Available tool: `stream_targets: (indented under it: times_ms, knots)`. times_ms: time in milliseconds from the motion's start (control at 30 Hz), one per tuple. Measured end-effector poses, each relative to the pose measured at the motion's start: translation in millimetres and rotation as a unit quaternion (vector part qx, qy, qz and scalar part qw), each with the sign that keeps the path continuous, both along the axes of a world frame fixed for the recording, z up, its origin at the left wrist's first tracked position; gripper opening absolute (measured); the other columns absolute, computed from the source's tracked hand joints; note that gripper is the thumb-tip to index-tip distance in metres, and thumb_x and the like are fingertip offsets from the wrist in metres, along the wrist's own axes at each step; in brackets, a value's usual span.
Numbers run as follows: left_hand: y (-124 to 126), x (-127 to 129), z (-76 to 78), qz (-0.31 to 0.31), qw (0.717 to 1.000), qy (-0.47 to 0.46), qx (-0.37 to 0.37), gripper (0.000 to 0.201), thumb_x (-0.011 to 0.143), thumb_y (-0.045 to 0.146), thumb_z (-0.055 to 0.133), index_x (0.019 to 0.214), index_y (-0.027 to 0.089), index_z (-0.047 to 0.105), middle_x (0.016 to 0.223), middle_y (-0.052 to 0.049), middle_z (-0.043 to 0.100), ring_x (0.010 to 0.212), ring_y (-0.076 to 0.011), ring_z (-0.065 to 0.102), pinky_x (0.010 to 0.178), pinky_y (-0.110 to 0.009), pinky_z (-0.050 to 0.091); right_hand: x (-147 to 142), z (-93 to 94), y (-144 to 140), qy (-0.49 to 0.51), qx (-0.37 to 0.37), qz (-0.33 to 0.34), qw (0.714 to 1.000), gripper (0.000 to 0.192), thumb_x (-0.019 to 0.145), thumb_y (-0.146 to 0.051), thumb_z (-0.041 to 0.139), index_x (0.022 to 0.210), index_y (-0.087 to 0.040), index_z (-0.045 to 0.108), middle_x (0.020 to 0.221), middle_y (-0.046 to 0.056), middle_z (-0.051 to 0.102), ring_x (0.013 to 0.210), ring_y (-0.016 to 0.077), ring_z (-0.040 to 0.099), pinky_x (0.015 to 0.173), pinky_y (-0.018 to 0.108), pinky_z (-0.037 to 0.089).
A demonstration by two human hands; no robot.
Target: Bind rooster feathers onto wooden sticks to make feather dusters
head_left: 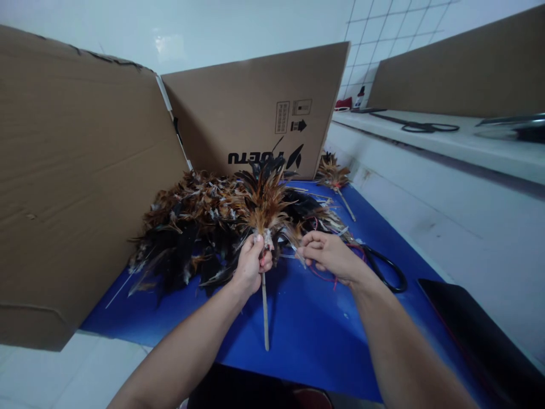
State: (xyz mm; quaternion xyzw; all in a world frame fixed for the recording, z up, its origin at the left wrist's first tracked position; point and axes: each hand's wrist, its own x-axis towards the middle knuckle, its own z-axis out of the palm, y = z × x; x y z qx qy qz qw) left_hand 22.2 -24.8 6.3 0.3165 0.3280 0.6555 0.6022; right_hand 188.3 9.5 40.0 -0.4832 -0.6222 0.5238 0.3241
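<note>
A feather duster point(264, 199) with brown and black feathers stands upright in the middle, its thin stick point(265, 318) pointing down toward me. My left hand point(252, 262) is closed around the duster's neck, just below the pale feather bases. To the right, my right hand point(326, 255) has its fingers pinched on a pale, thin feather point(300, 257). Beneath and beside that hand runs a red string point(324, 277). Behind both hands a large pile of loose brown and black feathers point(179, 227) spreads over the blue tabletop point(315, 335).
Black-handled scissors point(389, 270) lie right of my right hand. Another feather duster point(334, 170) rests at the back right. Cardboard panels point(255, 108) stand behind and at left. A black flat object point(464, 329) lies at right; a wall ledge point(468, 142) holds more scissors point(426, 126).
</note>
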Motion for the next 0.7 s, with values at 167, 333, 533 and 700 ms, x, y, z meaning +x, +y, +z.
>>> stream_targets:
  times_ms: [167,333,533,700]
  knots:
    - [0,-2,3.3,0.014,1.0,-0.011,-0.002,0.031,0.074,0.04,0.063,0.074,0.016,0.043,0.068,0.002,0.05,0.037,0.0016,0.027,0.034,-0.012,0.012,1,-5.9,4,0.028,-0.012,-0.028,0.999,0.034,0.055,-0.022,0.066,0.085,-0.017,0.05,0.049,-0.006,0.053,0.043,0.0082,0.045,0.035,0.016,0.024]
    - [2,-7,3.8,0.026,0.999,-0.024,0.002,0.03,0.074,0.038,0.063,0.076,0.016,0.044,0.067,0.002,0.051,0.037,0.0015,0.026,0.034,-0.012,0.012,11,-20.5,22,-0.035,0.042,-0.077,0.996,0.031,0.057,-0.022,0.062,0.087,-0.015,0.053,0.049,-0.006,0.051,0.042,0.0093,0.046,0.039,0.02,0.031]
    - [2,-10,6.3,0.024,0.999,-0.043,0.012,0.027,0.075,0.035,0.063,0.076,0.015,0.045,0.067,0.001,0.052,0.036,0.0014,0.025,0.034,-0.012,0.012,30,-32.3,38,-0.32,0.206,-0.178,0.908,0.013,0.066,-0.019,0.055,0.077,-0.02,0.06,0.061,0.001,0.062,0.059,0.0168,0.058,0.051,0.025,0.035]
    - [2,-13,10.3,0.03,0.998,-0.055,0.015,0.025,0.076,0.033,0.062,0.075,0.014,0.045,0.068,0.001,0.051,0.036,0.0017,0.026,0.033,-0.012,0.012,36,-31.2,38,-0.403,0.22,-0.19,0.868,0.009,0.07,-0.021,0.052,0.073,-0.023,0.06,0.07,0.004,0.067,0.065,0.02,0.061,0.05,0.026,0.032]
